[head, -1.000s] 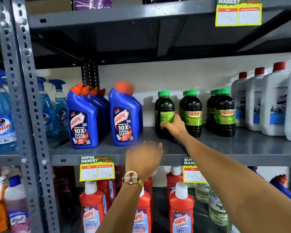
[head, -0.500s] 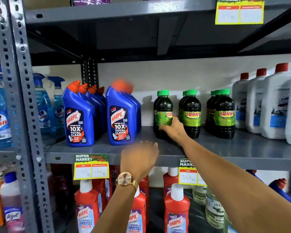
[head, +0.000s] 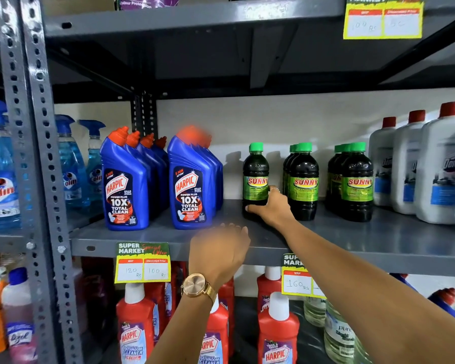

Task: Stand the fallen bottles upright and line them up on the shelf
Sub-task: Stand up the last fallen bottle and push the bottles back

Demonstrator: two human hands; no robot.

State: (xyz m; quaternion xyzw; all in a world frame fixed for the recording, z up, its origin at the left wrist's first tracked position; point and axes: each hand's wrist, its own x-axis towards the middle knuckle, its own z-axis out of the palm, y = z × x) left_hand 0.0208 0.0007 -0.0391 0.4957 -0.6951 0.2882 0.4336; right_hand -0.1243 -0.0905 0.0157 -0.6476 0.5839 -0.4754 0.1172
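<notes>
On the grey middle shelf (head: 378,240) several dark Sunny bottles with green caps stand upright in three short rows. My right hand (head: 272,208) grips the lower part of the leftmost Sunny bottle (head: 255,177), whose label faces front. The middle row (head: 303,179) and the right row (head: 356,179) stand just right of it. My left hand (head: 218,252), with a gold watch on the wrist, hovers in front of the shelf edge with its fingers curled and nothing in it. No bottle lies on its side in view.
Two rows of blue Harpic bottles (head: 126,185) (head: 192,185) stand left of the Sunny bottles. White jugs with red caps (head: 439,166) fill the right end. Blue Colin sprays (head: 71,166) stand beyond the slotted upright (head: 37,153). Red Harpic bottles (head: 135,324) fill the shelf below.
The leftmost Sunny bottle has turned so its label faces front, and my right hand has slid lower on it. My left hand has barely moved.
</notes>
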